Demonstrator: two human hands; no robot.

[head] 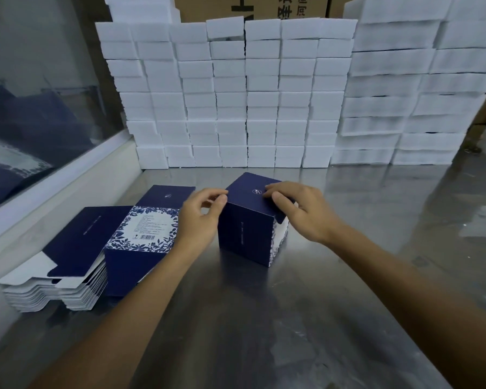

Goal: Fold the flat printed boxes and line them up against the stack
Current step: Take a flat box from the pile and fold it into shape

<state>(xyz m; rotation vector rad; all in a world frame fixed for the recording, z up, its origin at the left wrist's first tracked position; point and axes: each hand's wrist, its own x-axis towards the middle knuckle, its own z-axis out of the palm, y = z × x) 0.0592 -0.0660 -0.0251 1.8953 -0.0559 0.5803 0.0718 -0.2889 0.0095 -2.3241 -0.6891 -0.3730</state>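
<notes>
Two hands close the lid of a folded box at the middle of the table.

The box (250, 228) stands upright on the steel table (348, 276), dark blue, with a blue-and-white floral panel on its 3 o'clock side. The left hand (201, 217) pinches the lid's 9 o'clock corner in a fingertip grip. The right hand (300, 209) lies on the lid's 3 o'clock edge, fingers curled over it and thumb beneath, grasping the flap. At 9 o'clock from the box, touching the left wrist, lies a pile of flat boxes (76, 262), the top one showing a barcode. At 12 o'clock, well apart from the box, a stack of white blocks (230, 108) rises along the table's far edge, with brown cartons (253, 7) behind it.
</notes>
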